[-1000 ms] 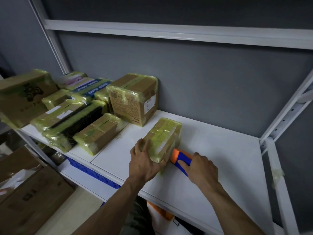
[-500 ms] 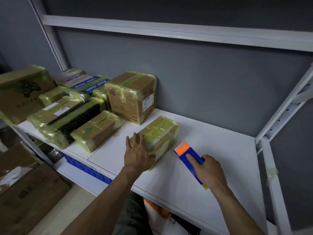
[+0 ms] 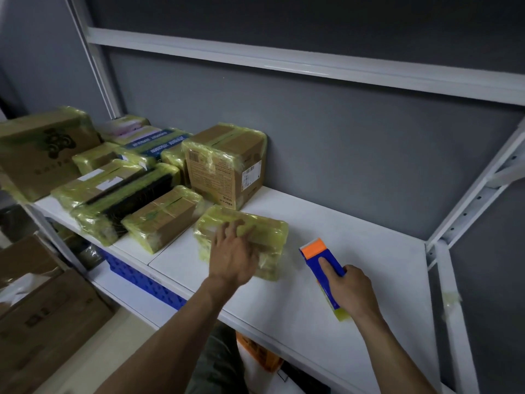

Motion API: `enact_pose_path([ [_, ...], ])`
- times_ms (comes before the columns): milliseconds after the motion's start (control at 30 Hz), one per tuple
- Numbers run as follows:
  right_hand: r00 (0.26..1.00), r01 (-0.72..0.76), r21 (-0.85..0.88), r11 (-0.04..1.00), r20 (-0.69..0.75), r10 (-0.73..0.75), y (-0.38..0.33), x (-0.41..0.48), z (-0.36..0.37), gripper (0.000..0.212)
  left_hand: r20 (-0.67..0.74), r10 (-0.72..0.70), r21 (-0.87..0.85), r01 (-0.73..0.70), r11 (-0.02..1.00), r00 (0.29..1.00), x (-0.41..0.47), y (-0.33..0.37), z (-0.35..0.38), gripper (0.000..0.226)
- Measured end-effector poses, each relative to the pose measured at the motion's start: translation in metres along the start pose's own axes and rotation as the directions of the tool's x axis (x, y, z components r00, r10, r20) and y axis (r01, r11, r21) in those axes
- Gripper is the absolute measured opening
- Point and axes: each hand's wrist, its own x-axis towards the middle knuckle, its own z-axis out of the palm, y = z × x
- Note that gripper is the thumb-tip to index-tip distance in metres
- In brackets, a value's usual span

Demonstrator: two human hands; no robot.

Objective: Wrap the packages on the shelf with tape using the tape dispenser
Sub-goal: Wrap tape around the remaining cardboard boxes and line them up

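Package point(image 3: 265, 231) | left hand point(image 3: 231, 260) blurred atop | right hand point(image 3: 350, 294) half-hides tape dispenser point(image 3: 319, 255)

Open shelf point(image 3: 355, 240) room right; wrapped packages point(image 3: 162, 220) crowd the left.

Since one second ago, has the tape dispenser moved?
Yes. The tape dispenser, held by the right hand, shifted rightward along the shelf, away from the big box.

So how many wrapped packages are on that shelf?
About 10: one package under the left hand, a tall box behind it, three along the front, a big box far left, four behind them; some may be hidden.
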Motion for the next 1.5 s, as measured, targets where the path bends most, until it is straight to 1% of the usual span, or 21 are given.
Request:
enact_pose_path([
  [67, 1.000, -0.015, 0.030, 0.999, -0.006, 0.015, 0.003, 0.001, -0.004, 0.064, 0.040, 0.022, 0.014, -0.022, 1.000, 0.999, -0.007, 0.022, 0.015, 0.069],
  [133, 1.000, -0.020, 0.057, 0.998, -0.007, 0.021, 0.007, 0.001, -0.007, 0.065, 0.115, -0.018, 0.123, 0.004, 0.992, 0.993, -0.007, 0.035, 0.028, 0.077],
  [200, 1.000, -0.016, 0.069, 0.997, 0.010, 0.015, 0.010, -0.001, -0.008, 0.065, 0.127, -0.035, 0.177, 0.012, 0.984, 0.991, -0.001, 0.042, 0.030, 0.066],
  [267, 1.000, -0.006, 0.083, 0.997, 0.024, 0.004, 0.013, -0.002, -0.007, 0.064, 0.123, 0.010, 0.175, -0.032, 0.984, 0.992, 0.003, 0.043, 0.024, 0.049],
  [333, 1.000, -0.005, 0.115, 0.993, 0.031, 0.001, 0.016, -0.002, -0.009, 0.063, 0.150, 0.078, 0.109, -0.095, 0.989, 0.986, 0.003, 0.036, 0.024, 0.042],
  [433, 0.999, -0.010, 0.162, 0.987, 0.032, 0.005, 0.018, -0.004, -0.011, 0.063, 0.203, 0.168, -0.060, -0.159, 0.985, 0.965, -0.005, 0.018, 0.027, 0.050],
  [533, 0.999, 0.034, 0.164, 0.986, -0.003, -0.034, 0.018, -0.012, -0.007, 0.061, 0.178, 0.233, -0.027, -0.232, 0.972, 0.956, -0.009, 0.003, 0.030, 0.056],
  [600, 0.997, 0.075, 0.157, 0.985, -0.014, -0.074, 0.016, -0.019, -0.005, 0.059, 0.150, 0.233, -0.029, -0.232, 0.972, 0.961, -0.007, -0.002, 0.028, 0.058],
  [667, 0.993, 0.111, 0.180, 0.977, 0.020, -0.117, 0.015, -0.024, -0.004, 0.057, 0.126, 0.217, -0.148, -0.199, 0.969, 0.968, -0.004, -0.003, 0.026, 0.060],
  [733, 0.986, 0.136, 0.214, 0.967, 0.068, -0.154, 0.012, -0.028, -0.006, 0.057, 0.157, 0.220, -0.260, -0.175, 0.950, 0.963, -0.003, -0.005, 0.025, 0.062],
  [867, 0.966, 0.194, 0.241, 0.951, 0.121, -0.227, 0.000, -0.038, -0.019, 0.070, 0.256, 0.234, -0.346, -0.137, 0.928, 0.938, 0.001, -0.011, 0.019, 0.064],
  [900, 0.961, 0.212, 0.238, 0.948, 0.127, -0.247, -0.003, -0.040, -0.021, 0.070, 0.228, 0.228, -0.378, -0.129, 0.917, 0.947, 0.001, -0.010, 0.016, 0.059],
  [967, 0.949, 0.251, 0.228, 0.941, 0.131, -0.285, -0.008, -0.043, -0.025, 0.067, 0.038, 0.196, -0.482, -0.153, 0.862, 0.980, -0.002, -0.002, 0.011, 0.041],
  [1000, 0.943, 0.268, 0.229, 0.936, 0.135, -0.303, -0.009, -0.044, -0.027, 0.066, -0.056, 0.145, -0.530, -0.153, 0.834, 0.988, -0.005, 0.004, 0.008, 0.030],
  [1033, 0.936, 0.282, 0.237, 0.930, 0.144, -0.320, -0.011, -0.045, -0.028, 0.065, -0.081, 0.082, -0.584, -0.114, 0.804, 0.993, -0.008, 0.010, 0.006, 0.021],
  [1067, 0.928, 0.294, 0.246, 0.924, 0.157, -0.337, -0.012, -0.046, -0.029, 0.064, -0.023, 0.039, -0.660, -0.044, 0.750, 0.999, -0.010, 0.014, 0.003, 0.015],
  [1100, 0.920, 0.304, 0.252, 0.919, 0.172, -0.352, -0.012, -0.047, -0.030, 0.064, 0.101, 0.033, -0.745, 0.053, 0.665, 0.994, -0.011, 0.019, -0.001, 0.017],
  [1167, 0.906, 0.316, 0.257, 0.913, 0.203, -0.371, -0.013, -0.049, -0.032, 0.063, 0.325, 0.099, -0.842, 0.240, 0.483, 0.941, -0.014, 0.024, -0.006, 0.027],
  [1200, 0.900, 0.321, 0.261, 0.910, 0.215, -0.379, -0.013, -0.050, -0.033, 0.062, 0.356, 0.127, -0.857, 0.270, 0.438, 0.926, -0.016, 0.024, -0.007, 0.028],
  [1333, 0.883, 0.339, 0.285, 0.897, 0.233, -0.408, -0.012, -0.052, -0.032, 0.058, 0.374, 0.110, -0.867, 0.306, 0.393, 0.921, -0.023, 0.022, -0.007, 0.017],
  [1500, 0.869, 0.333, 0.330, 0.883, 0.256, -0.423, -0.011, -0.054, -0.032, 0.038, 0.518, 0.248, -0.825, 0.402, 0.397, 0.819, -0.027, 0.019, -0.011, 0.028],
])
